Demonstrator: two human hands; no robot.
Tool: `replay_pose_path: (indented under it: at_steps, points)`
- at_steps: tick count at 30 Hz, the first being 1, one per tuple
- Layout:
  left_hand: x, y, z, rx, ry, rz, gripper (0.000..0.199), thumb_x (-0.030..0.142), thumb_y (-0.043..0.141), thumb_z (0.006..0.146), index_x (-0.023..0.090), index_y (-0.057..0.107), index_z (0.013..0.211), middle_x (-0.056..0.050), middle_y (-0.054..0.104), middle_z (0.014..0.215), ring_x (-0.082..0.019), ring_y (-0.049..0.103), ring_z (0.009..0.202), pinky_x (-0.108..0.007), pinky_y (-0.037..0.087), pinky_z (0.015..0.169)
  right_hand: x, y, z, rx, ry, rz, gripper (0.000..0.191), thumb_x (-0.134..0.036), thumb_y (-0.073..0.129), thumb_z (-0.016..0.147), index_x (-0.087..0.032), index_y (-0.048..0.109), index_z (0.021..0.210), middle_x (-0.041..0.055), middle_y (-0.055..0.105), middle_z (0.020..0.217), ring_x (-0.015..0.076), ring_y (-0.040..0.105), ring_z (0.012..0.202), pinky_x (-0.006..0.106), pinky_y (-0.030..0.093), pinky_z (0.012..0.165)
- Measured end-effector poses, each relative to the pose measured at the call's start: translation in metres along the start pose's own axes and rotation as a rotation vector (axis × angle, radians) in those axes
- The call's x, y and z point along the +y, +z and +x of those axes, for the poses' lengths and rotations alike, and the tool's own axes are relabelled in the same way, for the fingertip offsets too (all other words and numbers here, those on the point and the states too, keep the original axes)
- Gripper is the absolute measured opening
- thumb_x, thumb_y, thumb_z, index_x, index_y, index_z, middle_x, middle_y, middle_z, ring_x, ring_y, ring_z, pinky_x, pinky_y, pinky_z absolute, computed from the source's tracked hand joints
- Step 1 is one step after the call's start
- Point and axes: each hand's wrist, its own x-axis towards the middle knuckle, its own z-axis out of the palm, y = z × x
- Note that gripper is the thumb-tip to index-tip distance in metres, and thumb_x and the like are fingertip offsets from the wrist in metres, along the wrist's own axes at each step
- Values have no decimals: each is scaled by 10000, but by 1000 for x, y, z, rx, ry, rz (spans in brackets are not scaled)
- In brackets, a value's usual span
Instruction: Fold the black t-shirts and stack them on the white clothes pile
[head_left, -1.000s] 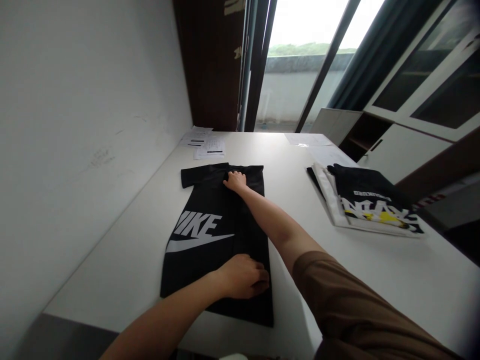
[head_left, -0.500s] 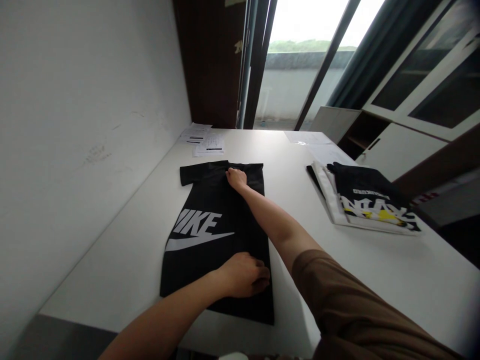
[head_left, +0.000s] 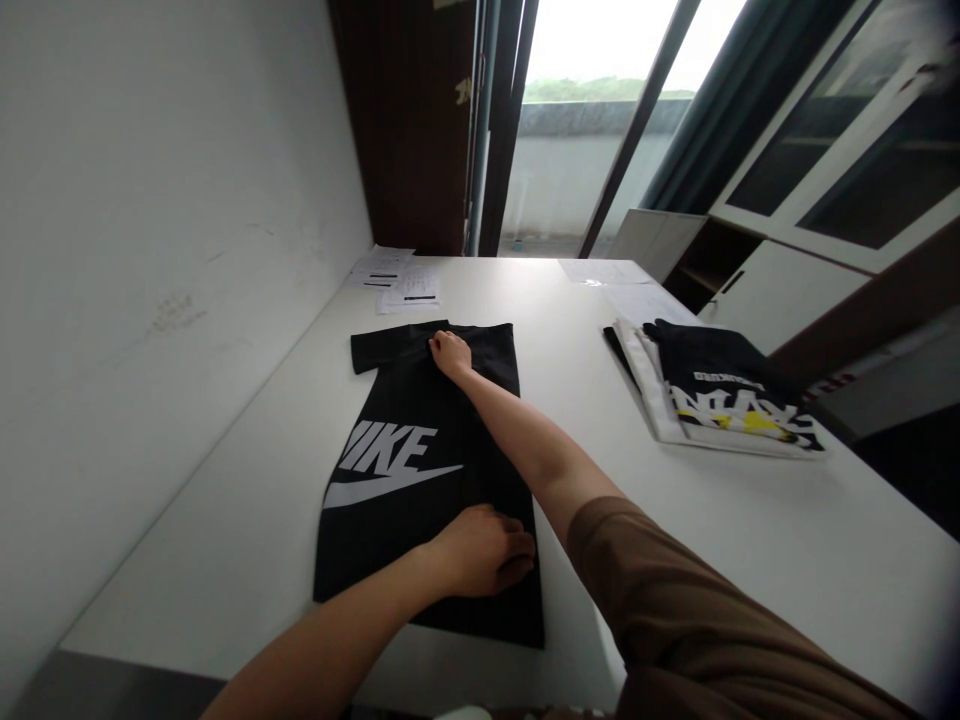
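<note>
A black T-shirt [head_left: 420, 400] with a large white printed logo lies on the white table, folded lengthwise, one short sleeve pointing left at the far end. Up by its collar, my right hand [head_left: 451, 354] has its fingers closed on the fabric. My left hand [head_left: 484, 550] rests on the lower part near the right edge, fingers curled together around the cloth there. The left fingertips are partly hidden beneath the hand.
On the right of the white table [head_left: 585, 380] sits a stack of folded shirts [head_left: 727, 390], black and white. Paper sheets [head_left: 409, 285] lie at the far left, more sheets [head_left: 600, 272] at the far right. A wall [head_left: 187, 200] borders the left side.
The view has turned a little, shifting the scene left. My right hand has slid slightly left along the shirt's collar area. The left hand stays at the lower right edge.
</note>
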Motion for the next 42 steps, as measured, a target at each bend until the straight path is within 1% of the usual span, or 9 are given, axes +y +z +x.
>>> replay_pose_path:
  at_steps: [6,12,17,20,23,28,31,37,42]
  points:
    - [-1,3,0,-22,10,48,195,344,564,1006,209,704,997,-33,751,902,-207,718,811,-344,478,735,14,9,-1,2,-79,46,338,-405,418,1070,-238,706,1126,96,669,1186,256,575,1134,342,464,953]
    - [-3,12,-1,-39,56,26,138,265,569,994,226,700,1017,-21,780,900,-210,745,833,-331,490,731,71,-4,1,123,8,63,314,-346,449,1033,-234,721,1143,101,665,1190,268,577,1130,371,473,990]
    - [2,1,-4,-83,-10,-328,188,245,582,993,272,717,1120,20,791,938,-166,751,811,-247,505,731,131,-12,-2,56,166,-32,395,-389,475,1014,-216,682,1302,132,631,1332,292,566,1232,406,444,1067]
    - [7,-7,-4,-180,-53,-649,200,239,601,987,242,727,1143,30,753,780,-119,715,673,-185,493,641,156,-9,-8,-14,133,-113,509,-474,490,1013,-218,592,1441,136,504,1526,312,453,1401,444,359,1162]
    - [9,-15,-4,-128,-80,-812,215,199,577,993,187,729,1145,-1,747,822,-113,711,719,-179,508,674,169,-5,-8,-56,103,-148,591,-550,421,1036,-242,493,1535,123,363,1641,318,307,1512,487,264,1219]
    - [0,-30,-4,102,-141,-608,200,183,560,993,192,735,1089,-38,740,1052,-161,690,986,-266,520,907,173,-5,5,-154,105,-169,653,-614,347,1040,-272,399,1594,119,249,1695,333,204,1556,550,183,1236]
    - [-4,-23,-3,181,-138,-360,184,216,599,980,215,720,1118,-59,707,1192,-217,610,1212,-365,449,1095,172,-8,13,-202,133,-178,701,-673,356,1012,-301,371,1606,119,213,1706,385,185,1551,645,159,1209]
    - [6,14,1,50,-4,-38,531,424,620,983,239,522,1471,-119,402,1621,-346,297,1527,-640,187,1244,175,-16,20,-215,231,-164,791,-744,305,985,-283,324,1628,138,169,1713,422,114,1559,723,93,1180]
    - [15,14,-4,14,0,-1,605,523,511,1026,271,410,1567,-105,293,1683,-344,220,1561,-640,178,1244,167,-22,10,-167,227,-155,703,-643,305,1036,-256,338,1622,140,200,1706,366,115,1572,657,131,1210]
